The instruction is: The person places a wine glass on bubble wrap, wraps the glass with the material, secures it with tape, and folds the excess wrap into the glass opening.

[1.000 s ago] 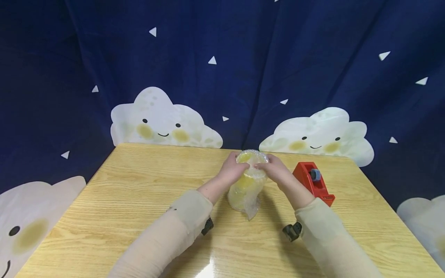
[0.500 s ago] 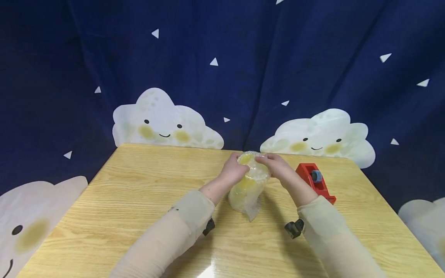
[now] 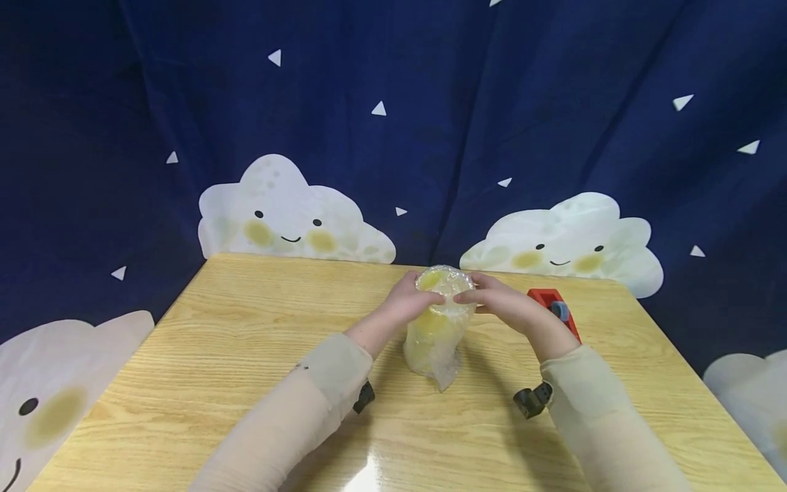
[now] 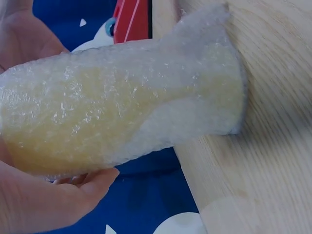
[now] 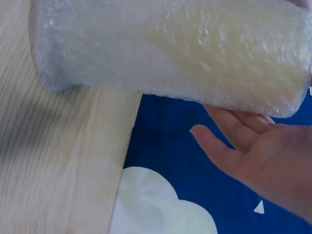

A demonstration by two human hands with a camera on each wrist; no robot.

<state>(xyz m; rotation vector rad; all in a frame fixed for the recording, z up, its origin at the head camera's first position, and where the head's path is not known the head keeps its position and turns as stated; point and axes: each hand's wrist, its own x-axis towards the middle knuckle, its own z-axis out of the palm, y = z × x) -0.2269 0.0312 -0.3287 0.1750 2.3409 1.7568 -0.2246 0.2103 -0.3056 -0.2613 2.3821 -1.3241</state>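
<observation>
A bubble-wrapped yellowish cylinder [image 3: 433,335] stands upright near the table's far edge, with a loose flap of wrap at its foot. What lies inside the bubble wrap is blurred. My left hand [image 3: 408,301] grips its upper left side; in the left wrist view its thumb lies along the wrap and the other fingers are partly hidden behind. On the opposite side is my right hand [image 3: 494,301]. The right wrist view shows its fingers [image 5: 234,124] against the wrap, loosely extended, while the thumb stands apart from it.
A red tape dispenser [image 3: 547,295] stands on the wooden table [image 3: 258,328] to the right, partly hidden behind my right forearm. Behind the table's far edge hangs a dark blue curtain [image 3: 332,82] with clouds and white triangles.
My right thumb rose to the top of the wrapped cylinder, then came back down its front. The right forearm has swung outward, covering more of the tape dispenser. The left hand keeps its grip.
</observation>
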